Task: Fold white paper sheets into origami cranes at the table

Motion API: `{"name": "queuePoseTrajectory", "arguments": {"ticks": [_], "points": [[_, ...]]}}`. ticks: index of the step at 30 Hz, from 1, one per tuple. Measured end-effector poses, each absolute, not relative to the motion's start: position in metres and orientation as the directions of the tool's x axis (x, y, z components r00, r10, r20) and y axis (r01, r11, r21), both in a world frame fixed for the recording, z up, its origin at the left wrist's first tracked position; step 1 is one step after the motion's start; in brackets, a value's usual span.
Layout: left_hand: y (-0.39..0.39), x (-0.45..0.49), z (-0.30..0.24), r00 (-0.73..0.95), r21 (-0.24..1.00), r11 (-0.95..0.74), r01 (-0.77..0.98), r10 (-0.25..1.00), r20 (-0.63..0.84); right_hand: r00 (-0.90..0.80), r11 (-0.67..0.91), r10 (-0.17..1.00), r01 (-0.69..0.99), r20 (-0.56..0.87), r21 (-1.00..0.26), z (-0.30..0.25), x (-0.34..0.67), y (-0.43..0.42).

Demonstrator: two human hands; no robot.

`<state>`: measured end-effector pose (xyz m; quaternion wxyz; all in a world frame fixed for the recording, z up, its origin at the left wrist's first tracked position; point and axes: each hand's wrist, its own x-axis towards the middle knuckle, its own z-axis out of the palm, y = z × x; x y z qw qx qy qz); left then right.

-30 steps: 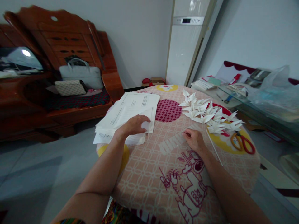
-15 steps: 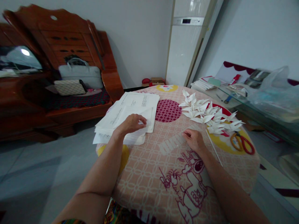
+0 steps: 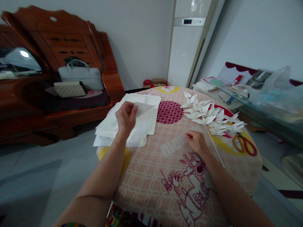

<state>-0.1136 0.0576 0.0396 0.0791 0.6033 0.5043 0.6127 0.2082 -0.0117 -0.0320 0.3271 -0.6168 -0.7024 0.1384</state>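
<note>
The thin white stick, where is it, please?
At right in the head view, the thin white stick lies on the pink tablecloth beside the right forearm.

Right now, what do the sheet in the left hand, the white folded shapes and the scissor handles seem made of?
Sheet: probably paper, matte, thin-edged and without gloss. Folded shapes: likely matte paper too, given their sharp points. Scissor handles: perhaps plastic or coated metal, smooth-looking in even red and orange.

My feed is dim and bluish. I get a hard glare spot on a dark glossy panel (image 3: pixel 24 54), pale streaks high on the air conditioner (image 3: pixel 186 50), shadow across the floor (image 3: pixel 59 167), stretched edges, and print on the papers (image 3: pixel 142 124) too soft to read.
</note>
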Motion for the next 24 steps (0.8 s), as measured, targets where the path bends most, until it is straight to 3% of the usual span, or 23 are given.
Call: {"name": "queuePoseTrajectory", "arguments": {"ticks": [5, 9, 12, 16, 20, 24], "points": [[0.058, -0.102, 0.041, -0.39, 0.876, -0.454, 0.164, 0.785, 0.481, 0.049, 0.187, 0.955, 0.668, 0.293, -0.721, -0.024, 0.205, -0.016], [0.061, -0.091, 0.038, -0.313, 0.955, -0.294, -0.048, 0.912, 0.265, 0.14, 0.125, 0.972, 0.366, 0.188, -0.922, -0.019, 0.199, -0.018], [0.054, -0.077, 0.035, -0.285, 0.976, -0.183, -0.12, 0.948, 0.142, 0.093, 0.155, 0.981, 0.168, 0.172, -0.974, -0.019, 0.194, -0.018], [0.039, -0.054, 0.029, -0.173, 0.972, -0.06, -0.229, 0.985, 0.02, 0.044, 0.16, 0.985, 0.112, 0.166, -0.981, -0.019, 0.187, -0.019], [0.034, -0.04, 0.019, -0.092, 0.971, -0.04, -0.236, 0.996, 0.019, -0.039, 0.018, 0.999, -0.047, 0.02, -0.999, -0.014, 0.19, -0.021], [0.039, -0.037, 0.008, -0.057, 0.971, -0.027, -0.238, 0.998, 0.014, 0.02, -0.072, 0.997, -0.129, -0.075, -0.989, -0.008, 0.2, -0.023]]}}
